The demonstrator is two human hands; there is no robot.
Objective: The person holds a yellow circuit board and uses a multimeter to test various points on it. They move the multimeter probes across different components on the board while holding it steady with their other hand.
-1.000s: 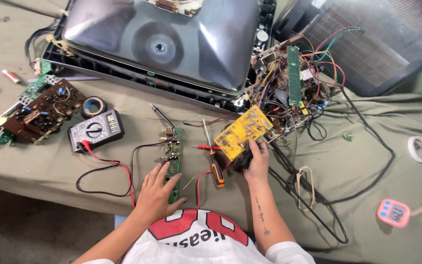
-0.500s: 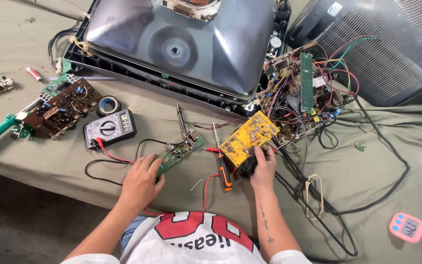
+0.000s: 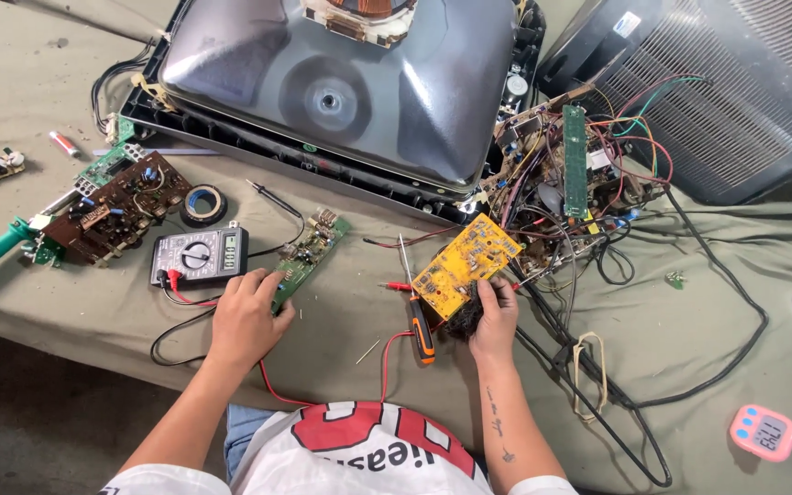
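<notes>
Head view. Desk (image 3: 66, 55) covered with an olive-drab cloth, creased toward its right side; a strip of dark floor (image 3: 38, 412) runs below its near edge.

Landmark: the grey picture tube (image 3: 341, 82), lying face down in its black frame at the far middle of the desk.

Left hand (image 3: 247, 316), in front of the tube and to its left: its grip is pinched on the near end of a narrow green circuit board (image 3: 309, 255) that angles up toward the tube. Just left of that board, a grey multimeter (image 3: 200, 255) with red and black leads looping to the desk edge; a roll of black tape (image 3: 203, 203) sits behind it. Further left of the tube, a brown circuit board (image 3: 107, 209).

Right hand (image 3: 495, 316), in front of the tube's right corner: fingers curled around the lower edge of a yellow circuit board (image 3: 466, 266), held tilted. An orange-handled screwdriver (image 3: 417, 321) lies just left of this hand.

Right of the tube, a tangled chassis of wires and boards (image 3: 579, 192), then a black ribbed back cover (image 3: 717, 101). Far right near the desk's front, a pink digital timer (image 3: 763, 431).
</notes>
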